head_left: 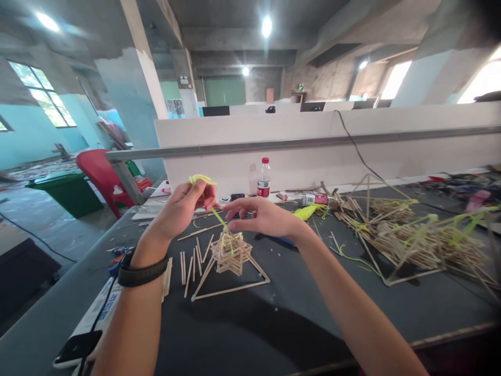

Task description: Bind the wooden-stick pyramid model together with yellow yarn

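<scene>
My left hand point(187, 204) is closed on a bundle of yellow-green yarn point(202, 180), raised above the table. From it a strand runs down to the peak of a small wooden-stick structure point(232, 256), which has stacked star-like layers over a triangular base. My right hand point(262, 216) hovers just right of that peak, fingers apart and loosely curved, with nothing visible in them. Whether its fingertips touch the strand I cannot tell. Several loose sticks point(193, 263) lie left of the structure.
A large heap of stick structures with yarn point(430, 240) covers the table's right side. Behind stand an upright water bottle point(265, 178), a bottle on its side point(315, 200) and a yellow-green yarn ball point(309, 211). At left lie a power bank or phone point(78, 345) and cable.
</scene>
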`<state>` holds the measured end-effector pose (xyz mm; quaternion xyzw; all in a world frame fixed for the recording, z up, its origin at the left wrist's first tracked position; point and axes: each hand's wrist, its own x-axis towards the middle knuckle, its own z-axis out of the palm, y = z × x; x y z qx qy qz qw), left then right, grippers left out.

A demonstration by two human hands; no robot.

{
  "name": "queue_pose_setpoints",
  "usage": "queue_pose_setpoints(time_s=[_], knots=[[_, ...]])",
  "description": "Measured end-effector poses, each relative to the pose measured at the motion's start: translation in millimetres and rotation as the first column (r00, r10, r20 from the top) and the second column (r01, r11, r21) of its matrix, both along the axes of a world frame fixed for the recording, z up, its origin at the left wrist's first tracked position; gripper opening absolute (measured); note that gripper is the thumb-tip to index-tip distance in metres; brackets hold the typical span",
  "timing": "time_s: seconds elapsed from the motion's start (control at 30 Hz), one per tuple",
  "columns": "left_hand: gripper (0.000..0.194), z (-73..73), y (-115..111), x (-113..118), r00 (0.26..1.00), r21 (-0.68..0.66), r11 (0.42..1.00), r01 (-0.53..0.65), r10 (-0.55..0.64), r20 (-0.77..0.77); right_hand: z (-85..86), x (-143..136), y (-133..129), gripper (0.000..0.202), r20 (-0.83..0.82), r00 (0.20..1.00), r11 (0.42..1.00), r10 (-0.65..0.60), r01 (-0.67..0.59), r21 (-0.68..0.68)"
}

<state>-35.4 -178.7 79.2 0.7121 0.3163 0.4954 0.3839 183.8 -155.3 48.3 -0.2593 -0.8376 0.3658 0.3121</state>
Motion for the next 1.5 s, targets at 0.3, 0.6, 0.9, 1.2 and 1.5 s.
queue_pose_setpoints(time_s=[0.3,0.6,0.9,1.2,1.5], knots=[[0.035,-4.9,9.2,5.5,0.985,0.012,0.994,-0.105,0.105,-0.136,15.2,-15.3,-0.6,0.022,0.049,0.999,0.990,0.000,-0.007,0.141],[0.041,3.5,1.0,-1.4,0.912,-0.120,0.990,-0.074,0.019,-0.409,1.5,-12.3,13.8,0.023,-0.226,0.973,0.989,0.047,-0.077,-0.128],[0.025,-11.1,16.6,-0.8,0.835,-0.053,0.998,-0.020,-0.013,-0.549,-0.6,-7.6,26.3,0.024,-0.330,0.943,0.984,0.037,-0.092,-0.151],[0.027,-4.8,21.8,-14.1,0.844,-0.095,0.995,-0.043,-0.015,-0.536,-83.5,44.5,113.4,0.041,0.562,0.625,0.802,-0.542,0.584,0.125],[0.031,6.6,12.8,-21.5,0.857,-0.090,0.989,-0.118,0.055,-0.512,-133.6,49.5,138.2,0.039,0.671,0.494,0.780,-0.554,0.590,0.210]])
